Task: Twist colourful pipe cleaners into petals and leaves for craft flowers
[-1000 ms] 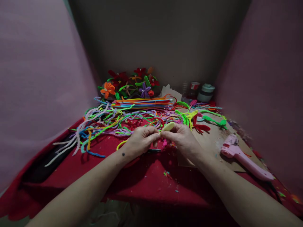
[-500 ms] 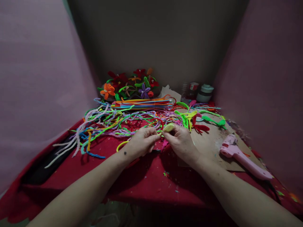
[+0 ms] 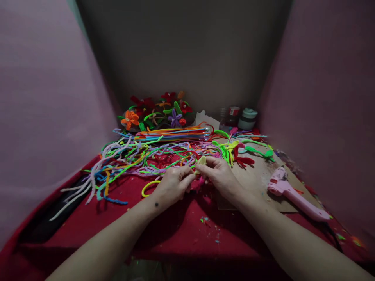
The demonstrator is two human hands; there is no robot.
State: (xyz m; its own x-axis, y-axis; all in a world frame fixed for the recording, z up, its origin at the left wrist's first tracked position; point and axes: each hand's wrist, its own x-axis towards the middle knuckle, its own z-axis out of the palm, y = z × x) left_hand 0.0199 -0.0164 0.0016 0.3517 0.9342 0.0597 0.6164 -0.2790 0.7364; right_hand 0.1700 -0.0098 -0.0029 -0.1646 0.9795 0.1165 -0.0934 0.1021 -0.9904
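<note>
Between my hands is a pale yellow pipe cleaner piece (image 3: 201, 160), its upper part bent into a small petal or leaf shape. My right hand (image 3: 220, 175) pinches it near the base of that shape. My left hand (image 3: 175, 182) is closed too, with thumb and forefinger pressed together at its lower end. The fingertips of the two hands almost meet, and they hide part of the piece. Just beneath my fingers lies a bright pink fuzzy bit (image 3: 199, 183). A yellow ring (image 3: 149, 189) rests on the red cloth beside my left wrist.
Loose pipe cleaners (image 3: 137, 156) spread across the cloth (image 3: 175, 238), with a bundle (image 3: 172, 134) behind. Pipe cleaner flowers (image 3: 175, 118) stand at the back. A pink glue gun (image 3: 295, 194) lies on cardboard (image 3: 254, 187) at right. A lidded jar (image 3: 247, 118) stands at the far right.
The camera view has shifted slightly, so the table sits lower and a little left. The yellow shape now stands more upright between my fingers. Both hands keep their pinch.
</note>
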